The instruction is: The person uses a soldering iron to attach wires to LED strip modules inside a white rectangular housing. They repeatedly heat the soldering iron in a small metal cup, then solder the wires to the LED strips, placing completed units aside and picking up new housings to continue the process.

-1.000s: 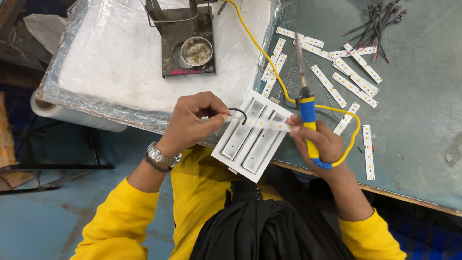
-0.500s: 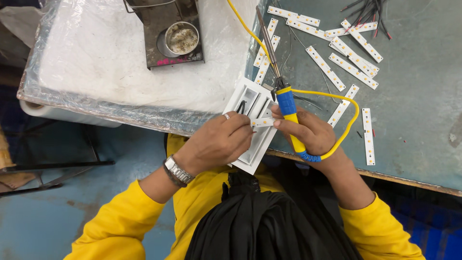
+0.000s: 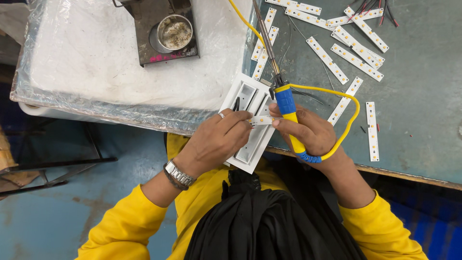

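Left hand (image 3: 214,139) pinching a small white LED strip (image 3: 262,120) over the white tray (image 3: 250,126). Right hand (image 3: 308,135) wrapped tight round a blue-yellow soldering iron (image 3: 287,108), thumb on that strip too.

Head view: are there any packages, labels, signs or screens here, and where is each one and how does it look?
No screens or signs.
Plastic wrap: clear, crinkled film over the white block on the left of the bench.
Pink mark: small smear of writing on the front edge of the dark metal stand, upper middle.
Tin: small round open metal container on that stand, no label showing.
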Action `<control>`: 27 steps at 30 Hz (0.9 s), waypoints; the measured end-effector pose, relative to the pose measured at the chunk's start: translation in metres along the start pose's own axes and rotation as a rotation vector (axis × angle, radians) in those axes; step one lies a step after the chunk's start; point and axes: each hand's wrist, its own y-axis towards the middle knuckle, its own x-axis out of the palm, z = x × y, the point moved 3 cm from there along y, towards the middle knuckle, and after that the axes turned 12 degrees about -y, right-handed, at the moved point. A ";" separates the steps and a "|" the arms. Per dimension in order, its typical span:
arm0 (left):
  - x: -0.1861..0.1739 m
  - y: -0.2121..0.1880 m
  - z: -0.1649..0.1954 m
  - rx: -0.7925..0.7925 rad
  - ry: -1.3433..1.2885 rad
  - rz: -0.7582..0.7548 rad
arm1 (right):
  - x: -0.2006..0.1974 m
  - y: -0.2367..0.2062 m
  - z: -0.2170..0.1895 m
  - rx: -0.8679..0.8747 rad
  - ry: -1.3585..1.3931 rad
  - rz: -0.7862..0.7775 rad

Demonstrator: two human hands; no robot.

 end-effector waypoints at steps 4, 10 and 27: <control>0.000 0.002 -0.002 0.000 -0.038 0.001 | -0.001 0.000 0.000 0.033 0.047 0.002; -0.001 0.000 -0.005 -0.007 -0.054 -0.020 | -0.011 -0.018 0.002 0.281 0.286 0.080; -0.006 0.002 -0.014 0.053 -0.045 -0.125 | -0.072 -0.087 0.045 0.577 0.650 0.757</control>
